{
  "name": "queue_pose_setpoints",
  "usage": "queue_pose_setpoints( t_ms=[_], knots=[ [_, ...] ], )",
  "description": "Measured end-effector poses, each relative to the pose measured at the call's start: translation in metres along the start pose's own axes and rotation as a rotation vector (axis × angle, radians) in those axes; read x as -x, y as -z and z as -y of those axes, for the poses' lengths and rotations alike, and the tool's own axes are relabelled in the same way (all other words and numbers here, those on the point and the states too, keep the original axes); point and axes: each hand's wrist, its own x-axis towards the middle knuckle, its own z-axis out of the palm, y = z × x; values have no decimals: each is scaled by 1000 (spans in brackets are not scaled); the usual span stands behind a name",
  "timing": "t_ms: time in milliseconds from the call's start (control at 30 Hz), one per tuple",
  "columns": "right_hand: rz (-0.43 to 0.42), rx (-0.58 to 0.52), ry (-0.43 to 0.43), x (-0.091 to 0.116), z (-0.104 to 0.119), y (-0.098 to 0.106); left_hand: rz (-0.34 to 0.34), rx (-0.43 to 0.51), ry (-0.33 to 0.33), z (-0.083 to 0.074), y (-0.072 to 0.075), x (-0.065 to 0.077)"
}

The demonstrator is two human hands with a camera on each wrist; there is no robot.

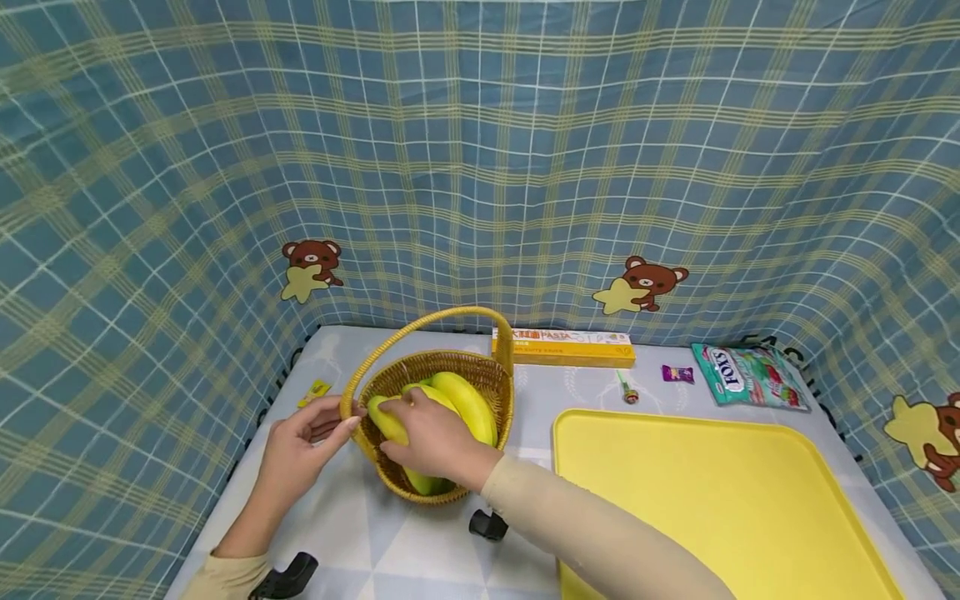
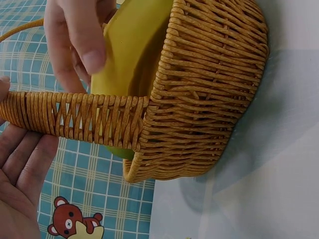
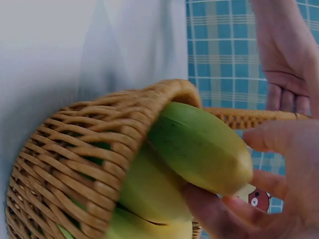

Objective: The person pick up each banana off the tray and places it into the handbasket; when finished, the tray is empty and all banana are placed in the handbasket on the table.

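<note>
A woven wicker basket (image 1: 420,367) with an arched handle (image 1: 465,311) stands left of centre on the table. Yellow bananas (image 1: 468,404), greenish toward one end, lie inside it. My left hand (image 1: 292,454) holds the left side of the handle between thumb and fingers; in the left wrist view the fingers (image 2: 35,154) lie under the wicker strip. Reaching into the basket, my right hand (image 1: 442,442) grips the leftmost banana (image 3: 199,149), thumb on one side and fingers curled on the other. The basket's wall hides the lower parts of the bananas.
A yellow tray (image 1: 675,467) covers the right of the table. Along the back lie a pasta box (image 1: 570,350), a lollipop (image 1: 630,394), a purple packet (image 1: 677,373) and a green Fox's candy bag (image 1: 750,379). A small yellow packet (image 1: 315,392) is left of the basket.
</note>
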Motion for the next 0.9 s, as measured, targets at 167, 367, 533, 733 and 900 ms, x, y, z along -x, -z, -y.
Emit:
queue_pose_setpoints(
  t_ms=[167,367,533,733,900],
  knots=[
    [54,-35,32,0,-1,6,-3,-4,-3,-2,1,0],
    [67,56,57,2,3,1,5,1,-7,-2,0,0],
    [100,85,67,2,3,-4,7,-11,-21,1,0,0],
    [188,70,71,1,3,5,8,-9,-6,-2,0,0],
    [191,54,71,3,0,3,6,-9,2,-3,0,0]
  ],
)
